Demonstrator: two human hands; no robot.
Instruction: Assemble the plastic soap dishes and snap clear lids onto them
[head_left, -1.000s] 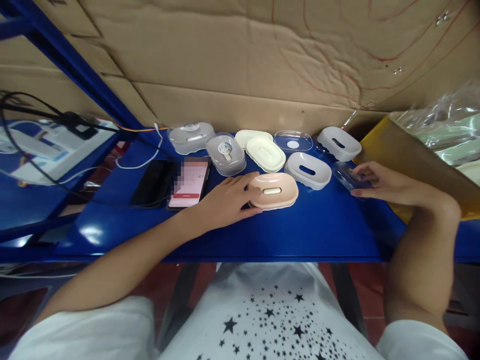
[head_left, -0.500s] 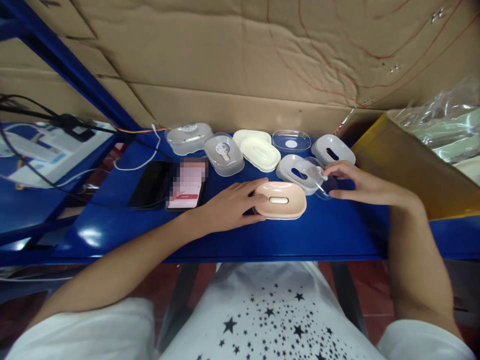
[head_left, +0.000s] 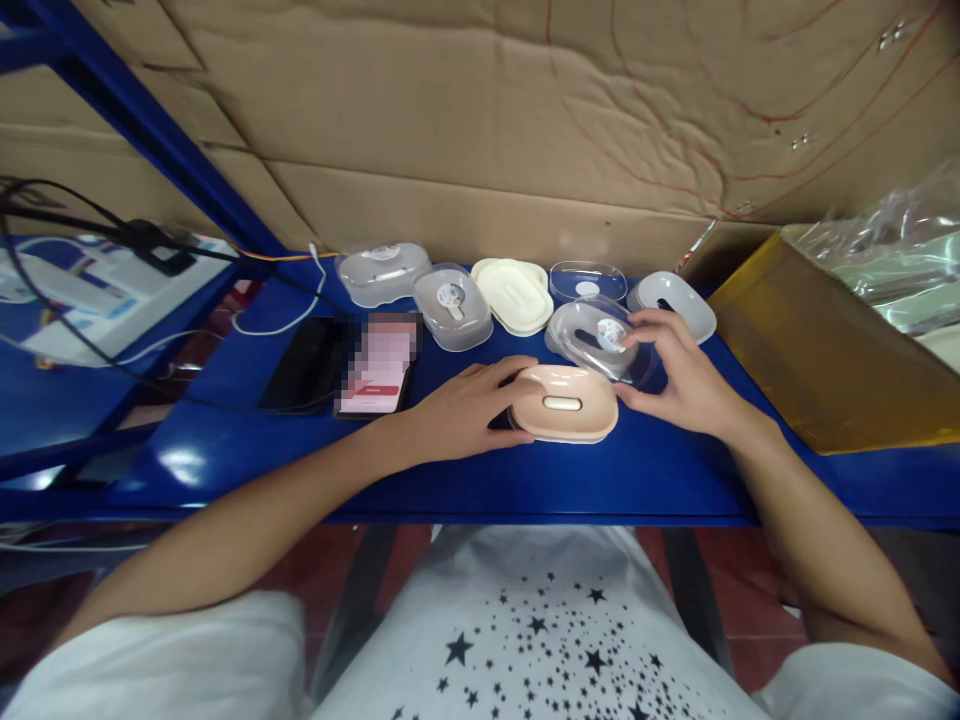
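Observation:
My left hand [head_left: 476,408] grips the left end of a peach oval soap dish [head_left: 570,420] with a slot in its middle, near the front of the blue table. In my right hand [head_left: 679,375] is a clear plastic lid [head_left: 637,362] with a round sticker, held by its right edge. The lid is tilted over a grey soap dish [head_left: 556,335], partly covering it, just behind the peach one. Another grey dish [head_left: 694,305] stands behind my right hand. Cream dishes [head_left: 517,300] lie overlapping at the back, beside a clear lid [head_left: 587,282] with a white sticker.
Two lidded grey soap boxes [head_left: 454,315] stand back left. A phone [head_left: 379,365] with a lit screen lies left of my hand. At the right is a cardboard box [head_left: 817,350] holding wrapped green items. White cables and a power strip [head_left: 142,300] are far left.
My right hand has moved left with the clear lid, from the grey dish's right edge to over it. My left hand keeps its hold on the peach dish.

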